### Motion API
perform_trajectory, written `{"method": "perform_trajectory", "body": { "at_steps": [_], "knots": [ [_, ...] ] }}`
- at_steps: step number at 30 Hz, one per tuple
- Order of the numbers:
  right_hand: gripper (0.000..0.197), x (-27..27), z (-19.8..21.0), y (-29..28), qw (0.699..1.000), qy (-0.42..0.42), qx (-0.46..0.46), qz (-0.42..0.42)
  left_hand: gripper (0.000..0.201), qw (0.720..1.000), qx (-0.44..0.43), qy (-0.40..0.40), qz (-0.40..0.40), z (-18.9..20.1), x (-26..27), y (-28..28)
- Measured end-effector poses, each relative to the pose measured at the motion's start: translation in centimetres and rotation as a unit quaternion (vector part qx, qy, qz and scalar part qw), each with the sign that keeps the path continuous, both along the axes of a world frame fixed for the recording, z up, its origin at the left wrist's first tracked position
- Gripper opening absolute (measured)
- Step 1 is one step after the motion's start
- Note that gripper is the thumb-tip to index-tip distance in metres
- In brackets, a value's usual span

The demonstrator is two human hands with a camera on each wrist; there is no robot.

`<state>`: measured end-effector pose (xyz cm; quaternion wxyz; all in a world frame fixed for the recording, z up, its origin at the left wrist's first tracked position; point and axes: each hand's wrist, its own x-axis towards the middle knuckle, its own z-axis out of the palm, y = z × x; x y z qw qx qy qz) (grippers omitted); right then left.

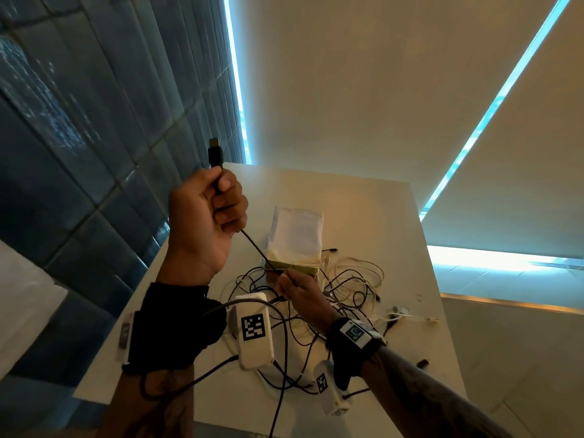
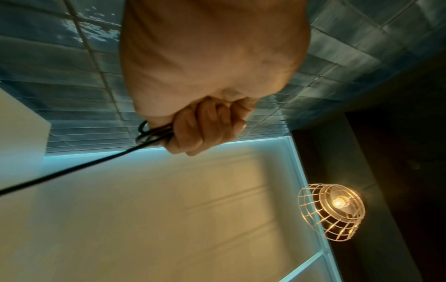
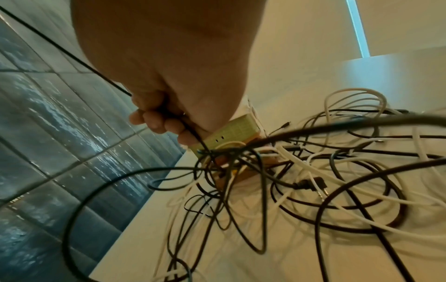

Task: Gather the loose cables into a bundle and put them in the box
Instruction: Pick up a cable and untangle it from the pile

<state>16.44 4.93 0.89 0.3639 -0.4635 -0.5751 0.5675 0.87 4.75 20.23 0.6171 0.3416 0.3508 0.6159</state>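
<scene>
My left hand [image 1: 218,203] is raised above the table and grips a black cable [image 1: 252,245], whose USB plug [image 1: 215,153] sticks up out of the fist. In the left wrist view a few loops of black cable [image 2: 149,133] sit in that fist. The cable runs taut down to my right hand [image 1: 292,284], which pinches it just over a tangle of black and white cables [image 1: 344,292] on the white table [image 1: 395,216]. The box [image 1: 297,238], yellow-green with white lining, stands behind the tangle and shows again as the box [image 3: 231,131] past my right fingers [image 3: 154,122].
A blue tiled wall [image 1: 79,137] runs along the table's left edge. Loose plugs and connectors [image 1: 410,314] lie at the right of the pile, and a small dark plug [image 1: 422,363] lies near the front right. A caged ceiling lamp [image 2: 333,211] hangs overhead.
</scene>
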Motion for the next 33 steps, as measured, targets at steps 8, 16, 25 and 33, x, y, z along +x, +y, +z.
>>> {"method": "perform_trajectory", "body": {
  "at_steps": [8,16,25,33],
  "knots": [
    [0.020,0.0,1.9,1.9,0.995,0.015,-0.028,-0.093,0.037,0.991,-0.049,0.098,0.076,-1.8,0.2,0.1],
    [0.014,-1.3,9.8,3.6,0.985,0.097,0.130,-0.062,0.032,0.970,-0.155,0.151,0.112,-5.2,0.8,1.1],
    [0.024,-1.7,8.4,2.0,0.985,0.115,0.098,0.079,0.030,0.993,-0.071,-0.079,0.055,-3.5,0.0,1.6],
    [0.029,-0.7,2.8,1.4,0.997,0.037,0.031,0.065,0.033,0.995,0.003,-0.095,0.039,-1.2,-0.6,1.4]
  ]
}}
